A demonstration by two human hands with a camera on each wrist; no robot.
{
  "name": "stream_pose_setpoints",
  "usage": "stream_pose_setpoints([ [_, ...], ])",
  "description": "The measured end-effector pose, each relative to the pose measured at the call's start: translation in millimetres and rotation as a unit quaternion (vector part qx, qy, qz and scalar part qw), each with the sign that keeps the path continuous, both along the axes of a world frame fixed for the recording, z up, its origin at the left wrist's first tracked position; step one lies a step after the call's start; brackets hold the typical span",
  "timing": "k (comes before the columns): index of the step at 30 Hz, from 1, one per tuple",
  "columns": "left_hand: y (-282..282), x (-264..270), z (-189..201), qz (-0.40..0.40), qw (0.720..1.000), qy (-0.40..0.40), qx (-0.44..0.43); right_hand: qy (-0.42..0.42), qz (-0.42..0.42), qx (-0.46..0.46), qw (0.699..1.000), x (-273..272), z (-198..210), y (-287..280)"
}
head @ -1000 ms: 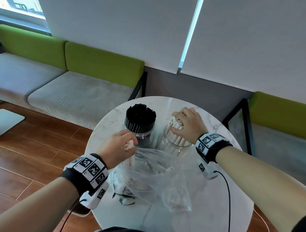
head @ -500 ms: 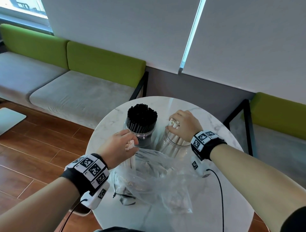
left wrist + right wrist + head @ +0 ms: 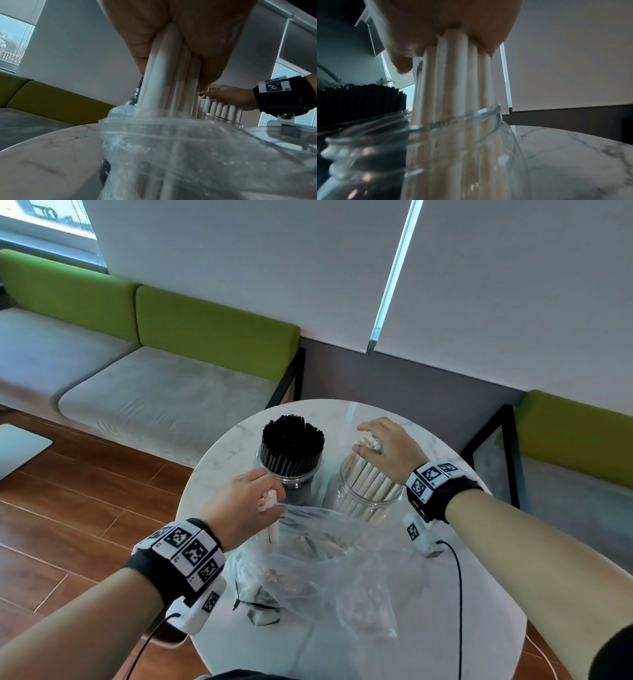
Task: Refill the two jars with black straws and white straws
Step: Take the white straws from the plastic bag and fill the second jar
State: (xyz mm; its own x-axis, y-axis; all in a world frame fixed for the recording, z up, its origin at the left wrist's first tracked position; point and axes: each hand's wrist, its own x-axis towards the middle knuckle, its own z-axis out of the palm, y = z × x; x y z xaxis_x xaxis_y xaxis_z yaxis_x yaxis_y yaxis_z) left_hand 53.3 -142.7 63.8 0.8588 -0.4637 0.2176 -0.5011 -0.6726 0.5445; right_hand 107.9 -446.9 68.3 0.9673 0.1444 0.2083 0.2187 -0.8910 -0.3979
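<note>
Two clear jars stand upright side by side on the marble table (image 3: 445, 628). The left jar (image 3: 291, 486) is packed full of black straws (image 3: 291, 441) standing on end, while the right jar (image 3: 359, 505) holds white straws (image 3: 368, 479) bunched and tilted, their tops cupped by the right hand (image 3: 390, 450). A further bundle (image 3: 272, 508) of white ones stands upright in the open clear plastic bag (image 3: 325, 549) just in front of the jars, gripped near its top by the left hand (image 3: 239, 505).

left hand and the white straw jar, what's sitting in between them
In the head view, the lower part of the black straw jar and the open edge of the plastic bag sit between the left hand and the white straw jar.
</note>
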Motion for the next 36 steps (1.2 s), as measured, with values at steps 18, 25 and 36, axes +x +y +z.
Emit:
stream_pose_setpoints([
  [18,-3,-3,5,0.015,0.999,0.047,-0.017,0.215,0.041,0.282,0.934,-102,35,95],
  [25,26,-4,-5,0.001,0.986,0.139,-0.088,0.24,0.027,0.355,0.903,-103,-29,143],
  [36,41,-9,-30,0.012,0.988,0.112,-0.103,0.209,0.001,0.393,0.896,-90,-46,162],
])
